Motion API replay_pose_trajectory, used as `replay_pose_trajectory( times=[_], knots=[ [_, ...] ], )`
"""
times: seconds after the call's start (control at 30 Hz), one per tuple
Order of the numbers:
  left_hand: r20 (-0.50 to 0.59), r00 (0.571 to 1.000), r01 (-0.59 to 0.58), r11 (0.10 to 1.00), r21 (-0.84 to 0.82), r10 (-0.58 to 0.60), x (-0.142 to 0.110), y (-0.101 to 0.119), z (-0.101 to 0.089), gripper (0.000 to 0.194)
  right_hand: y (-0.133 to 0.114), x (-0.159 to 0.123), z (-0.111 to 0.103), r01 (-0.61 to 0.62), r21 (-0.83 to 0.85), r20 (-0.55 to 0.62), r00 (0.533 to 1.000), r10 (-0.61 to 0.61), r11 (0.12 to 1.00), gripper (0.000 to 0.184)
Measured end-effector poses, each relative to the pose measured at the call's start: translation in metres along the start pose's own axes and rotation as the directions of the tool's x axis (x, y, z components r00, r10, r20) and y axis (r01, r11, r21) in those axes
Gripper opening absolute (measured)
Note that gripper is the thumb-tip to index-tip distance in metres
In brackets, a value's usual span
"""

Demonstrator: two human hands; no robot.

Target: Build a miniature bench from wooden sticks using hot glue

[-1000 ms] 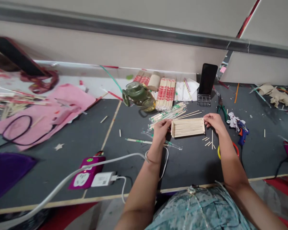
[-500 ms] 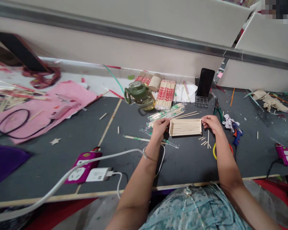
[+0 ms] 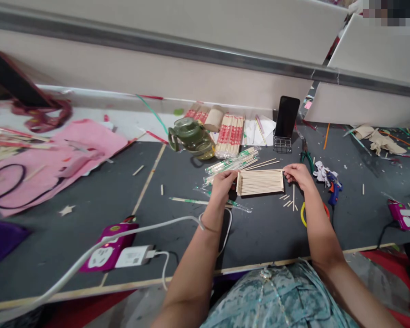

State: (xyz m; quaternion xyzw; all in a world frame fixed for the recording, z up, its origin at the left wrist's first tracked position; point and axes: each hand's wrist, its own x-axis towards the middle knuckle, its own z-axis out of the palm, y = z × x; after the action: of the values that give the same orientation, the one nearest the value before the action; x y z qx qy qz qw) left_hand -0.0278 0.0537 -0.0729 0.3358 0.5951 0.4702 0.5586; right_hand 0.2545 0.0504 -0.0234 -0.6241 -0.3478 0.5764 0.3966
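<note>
Between my two hands is a small rectangular tray made of wooden sticks point(image 3: 260, 183), its slats running left to right and low rims at both ends. My left hand point(image 3: 224, 184) pinches its left end near the top corner. At the far right corner, the fingers of my right hand point(image 3: 296, 176) are closed on the rim. Short cut stick pieces point(image 3: 287, 200) lie just right of the tray. Behind it are loose chopsticks and chopsticks in clear wrappers point(image 3: 232, 164).
A green glass teapot point(image 3: 193, 139) and red-banded chopstick bundles point(image 3: 229, 134) stand at the back. A phone point(image 3: 287, 116) leans on a wire stand. Pliers point(image 3: 305, 157) and a blue glue gun point(image 3: 335, 193) lie right. A white cable point(image 3: 150, 223) crosses by a purple power strip point(image 3: 104, 250).
The view has shifted slightly, so most things sit a little further left. Both hands keep their hold on the stick tray, which has hardly moved on the table.
</note>
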Motion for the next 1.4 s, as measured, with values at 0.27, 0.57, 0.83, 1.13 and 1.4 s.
replay_pose_trajectory(
  times=[0.27, 0.57, 0.83, 1.13, 1.4],
  knots=[
    [0.014, 0.999, 0.045, 0.998, 0.041, -0.046, 0.002, 0.0, -0.003, 0.038, 0.002, -0.002, 0.0, -0.015, 0.022, 0.016, 1.0, 0.015, 1.0, 0.007],
    [0.028, 0.998, 0.052, 0.993, 0.106, -0.055, 0.002, 0.003, -0.005, 0.032, 0.004, 0.0, -0.003, -0.026, 0.031, 0.03, 0.999, 0.026, 0.999, 0.009],
    [0.064, 0.996, 0.046, 0.989, 0.141, -0.056, 0.003, 0.008, -0.006, 0.029, 0.004, 0.0, -0.003, -0.038, 0.012, 0.034, 0.999, 0.037, 0.999, 0.012],
    [0.086, 0.995, 0.036, 0.986, 0.163, -0.051, -0.001, 0.015, -0.005, 0.03, 0.001, -0.001, 0.0, -0.097, -0.004, 0.057, 0.994, 0.097, 0.995, 0.014],
    [0.087, 0.995, 0.034, 0.983, 0.181, -0.05, -0.001, 0.015, -0.005, 0.03, -0.002, -0.004, 0.0, -0.121, -0.017, 0.08, 0.989, 0.122, 0.992, 0.014]
  ],
)
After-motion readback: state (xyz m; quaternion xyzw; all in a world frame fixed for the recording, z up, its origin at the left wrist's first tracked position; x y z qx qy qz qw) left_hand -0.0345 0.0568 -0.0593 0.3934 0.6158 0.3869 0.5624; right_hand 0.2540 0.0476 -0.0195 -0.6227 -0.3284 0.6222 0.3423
